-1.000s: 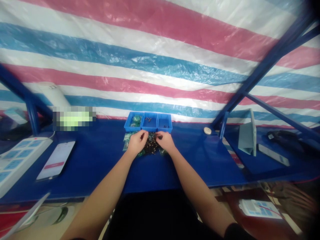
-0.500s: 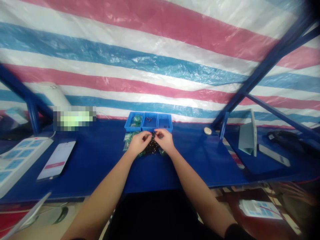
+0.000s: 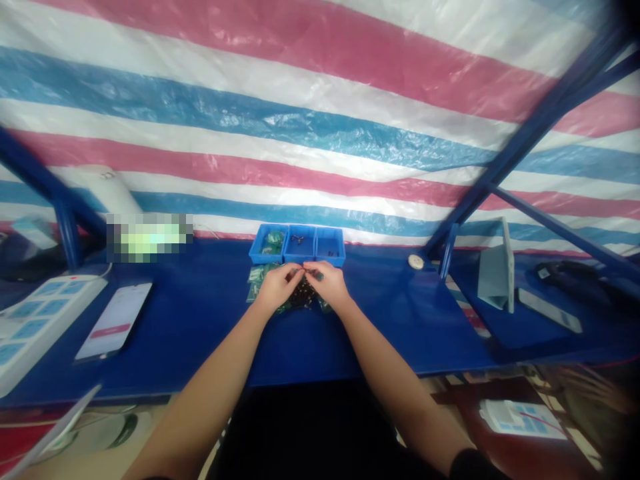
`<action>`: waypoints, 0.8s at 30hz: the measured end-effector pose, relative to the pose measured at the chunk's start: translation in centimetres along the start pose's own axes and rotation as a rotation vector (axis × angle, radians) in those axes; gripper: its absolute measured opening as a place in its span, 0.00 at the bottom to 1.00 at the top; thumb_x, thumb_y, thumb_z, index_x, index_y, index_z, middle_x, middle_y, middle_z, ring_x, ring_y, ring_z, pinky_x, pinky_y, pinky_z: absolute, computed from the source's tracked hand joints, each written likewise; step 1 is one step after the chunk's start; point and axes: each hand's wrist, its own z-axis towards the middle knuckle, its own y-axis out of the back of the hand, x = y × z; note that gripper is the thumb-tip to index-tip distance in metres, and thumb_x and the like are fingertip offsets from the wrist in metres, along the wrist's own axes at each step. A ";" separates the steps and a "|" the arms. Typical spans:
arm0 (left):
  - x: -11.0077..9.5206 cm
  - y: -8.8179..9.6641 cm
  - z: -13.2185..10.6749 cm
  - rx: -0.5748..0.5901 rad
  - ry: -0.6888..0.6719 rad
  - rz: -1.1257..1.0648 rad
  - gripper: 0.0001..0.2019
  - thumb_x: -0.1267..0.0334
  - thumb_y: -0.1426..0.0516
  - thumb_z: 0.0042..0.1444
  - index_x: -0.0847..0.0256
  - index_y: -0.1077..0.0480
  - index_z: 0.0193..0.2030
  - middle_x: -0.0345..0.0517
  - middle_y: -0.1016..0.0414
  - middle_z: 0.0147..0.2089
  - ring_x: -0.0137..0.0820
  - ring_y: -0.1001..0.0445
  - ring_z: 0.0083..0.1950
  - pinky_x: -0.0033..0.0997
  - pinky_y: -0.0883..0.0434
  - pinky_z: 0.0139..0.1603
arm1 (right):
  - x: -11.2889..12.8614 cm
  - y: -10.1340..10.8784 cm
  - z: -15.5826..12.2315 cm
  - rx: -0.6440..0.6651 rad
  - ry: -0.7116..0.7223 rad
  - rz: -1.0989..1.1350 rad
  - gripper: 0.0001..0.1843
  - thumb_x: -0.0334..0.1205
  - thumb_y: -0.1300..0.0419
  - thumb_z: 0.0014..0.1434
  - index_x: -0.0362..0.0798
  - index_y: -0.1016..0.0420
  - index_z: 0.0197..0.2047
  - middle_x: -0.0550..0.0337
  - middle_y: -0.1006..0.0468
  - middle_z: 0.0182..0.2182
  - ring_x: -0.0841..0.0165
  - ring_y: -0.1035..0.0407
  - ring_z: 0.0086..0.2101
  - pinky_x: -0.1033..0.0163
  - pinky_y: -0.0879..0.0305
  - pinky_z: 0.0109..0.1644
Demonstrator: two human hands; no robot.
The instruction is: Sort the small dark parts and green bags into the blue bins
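Observation:
My left hand [image 3: 280, 287] and my right hand [image 3: 327, 283] meet over a pile of small dark parts [image 3: 301, 295] with brassy glints. Thumbs and forefingers are pinched together fingertip to fingertip; whatever they hold is too small to name. Green packets or boards [image 3: 256, 283] lie beside and partly under my left hand. Just beyond my hands stand three joined blue bins. The left bin [image 3: 267, 257] holds green pieces, the middle bin [image 3: 299, 257] a few small dark parts, and the right bin [image 3: 330, 233] a few tiny dark bits.
On the blue table [image 3: 200, 333] a phone [image 3: 114, 321] and a white power strip [image 3: 55, 313] lie at left. A round pale object [image 3: 415, 261] sits at right, near a blue frame post [image 3: 449, 252]. A tablet-like stand [image 3: 495, 273] is farther right. Striped sheeting [image 3: 320, 120] hangs behind.
My right hand has shifted slightly left, and its fingertips now meet those of my left hand. My left hand stays almost in place. The bins and pile look unchanged.

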 end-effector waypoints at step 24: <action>-0.4 0.1 0.0 0.009 0.061 -0.043 0.14 0.52 0.50 0.64 0.57 0.28 0.42 0.39 0.24 0.33 0.28 0.28 0.31 0.27 0.34 0.34 | 0.3 -0.2 0.0 -0.036 -0.015 0.056 0.10 0.40 0.39 0.59 0.51 0.20 0.43 0.58 0.19 0.38 0.67 0.24 0.35 0.61 0.26 0.45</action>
